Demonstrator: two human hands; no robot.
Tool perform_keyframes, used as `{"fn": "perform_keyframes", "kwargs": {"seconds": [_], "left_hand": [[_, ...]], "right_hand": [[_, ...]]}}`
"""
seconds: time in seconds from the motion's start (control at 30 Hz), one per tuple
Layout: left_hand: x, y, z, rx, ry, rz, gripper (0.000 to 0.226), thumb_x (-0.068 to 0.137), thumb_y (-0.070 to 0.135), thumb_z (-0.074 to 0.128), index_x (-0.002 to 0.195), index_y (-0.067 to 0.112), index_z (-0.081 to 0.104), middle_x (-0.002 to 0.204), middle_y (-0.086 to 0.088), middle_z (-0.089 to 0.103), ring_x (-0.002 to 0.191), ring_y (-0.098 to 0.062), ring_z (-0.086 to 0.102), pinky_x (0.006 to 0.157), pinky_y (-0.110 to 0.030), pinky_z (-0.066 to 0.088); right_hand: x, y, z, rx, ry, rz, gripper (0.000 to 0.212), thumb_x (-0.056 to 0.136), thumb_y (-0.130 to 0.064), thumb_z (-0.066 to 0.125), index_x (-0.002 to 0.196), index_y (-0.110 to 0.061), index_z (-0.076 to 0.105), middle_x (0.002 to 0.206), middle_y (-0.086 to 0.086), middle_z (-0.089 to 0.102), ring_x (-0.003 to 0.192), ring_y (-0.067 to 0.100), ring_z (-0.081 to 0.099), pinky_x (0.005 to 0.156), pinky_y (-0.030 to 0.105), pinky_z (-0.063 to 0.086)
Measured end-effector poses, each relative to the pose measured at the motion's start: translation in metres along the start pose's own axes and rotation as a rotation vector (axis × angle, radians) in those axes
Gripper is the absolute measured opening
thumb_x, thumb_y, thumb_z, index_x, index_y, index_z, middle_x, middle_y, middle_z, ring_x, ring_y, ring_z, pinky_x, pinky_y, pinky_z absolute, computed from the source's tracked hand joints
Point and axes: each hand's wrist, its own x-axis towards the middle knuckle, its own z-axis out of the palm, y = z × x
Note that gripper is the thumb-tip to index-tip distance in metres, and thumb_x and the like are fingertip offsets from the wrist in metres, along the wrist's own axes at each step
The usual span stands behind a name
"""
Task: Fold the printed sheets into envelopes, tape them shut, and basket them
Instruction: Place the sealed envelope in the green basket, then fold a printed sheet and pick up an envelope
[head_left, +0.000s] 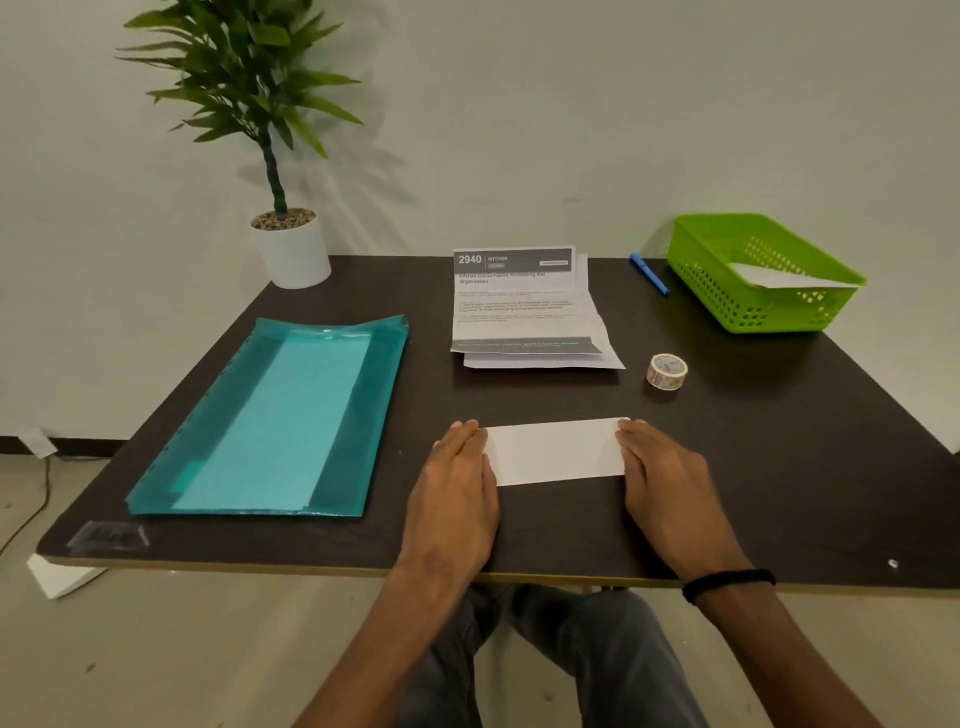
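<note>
Two flat hands, left hand (457, 478) and right hand (662, 470), are pressing opposite ends of folded sheet (556, 451) lying between them on table (779, 467), fingers straight.

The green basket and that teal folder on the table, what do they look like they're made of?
The green basket looks like moulded plastic: uniform bright colour, a smooth rim and walls pierced with regular holes. The teal folder seems to be thin, translucent plastic film with a glossy finish: a paler sheet shows through it, and its surface catches the light. Neither can be confirmed by look alone.
</note>
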Motion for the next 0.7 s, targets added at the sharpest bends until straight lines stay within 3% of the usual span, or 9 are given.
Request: {"fn": "perform_keyframes", "kwargs": {"seconds": [0.27, 0.43, 0.6, 0.7], "left_hand": [[0.000, 0.003, -0.001, 0.021, 0.031, 0.018, 0.054, 0.109, 0.021, 0.046, 0.160, 0.017, 0.030, 0.169, 0.000, 0.027, 0.156, -0.012, 0.019, 0.121, -0.019, 0.002], [0.004, -0.005, -0.011, -0.048, 0.021, 0.080, 0.051, 0.108, 0.031, 0.048, 0.157, 0.019, 0.040, 0.164, 0.001, 0.038, 0.152, -0.012, 0.030, 0.123, -0.021, 0.017], [0.026, -0.027, -0.043, -0.165, 0.153, 0.082, 0.037, 0.103, 0.034, 0.059, 0.138, 0.022, 0.064, 0.139, 0.004, 0.064, 0.129, -0.011, 0.056, 0.105, -0.012, 0.029], [0.055, -0.057, -0.064, -0.107, 0.312, 0.017, 0.030, 0.100, 0.031, 0.062, 0.126, 0.019, 0.073, 0.124, 0.000, 0.073, 0.117, -0.019, 0.063, 0.102, -0.022, 0.039]], "right_hand": [[-0.014, 0.006, 0.000, 0.076, 0.019, 0.031, 0.039, 0.106, -0.012, 0.052, 0.145, -0.011, 0.058, 0.153, 0.008, 0.054, 0.145, 0.023, 0.047, 0.122, 0.034, 0.029], [-0.002, -0.003, -0.003, -0.005, -0.026, 0.031, 0.034, 0.103, -0.014, 0.058, 0.136, -0.011, 0.065, 0.144, 0.008, 0.061, 0.135, 0.025, 0.054, 0.117, 0.037, 0.037], [0.019, -0.055, 0.006, 0.041, 0.019, -0.240, 0.028, 0.096, -0.015, 0.070, 0.124, -0.015, 0.073, 0.131, 0.003, 0.070, 0.125, 0.021, 0.061, 0.109, 0.026, 0.037], [0.043, -0.095, 0.021, 0.097, -0.019, -0.404, 0.025, 0.092, -0.012, 0.075, 0.117, -0.014, 0.076, 0.121, 0.001, 0.074, 0.114, 0.019, 0.068, 0.103, 0.017, 0.037]]}}
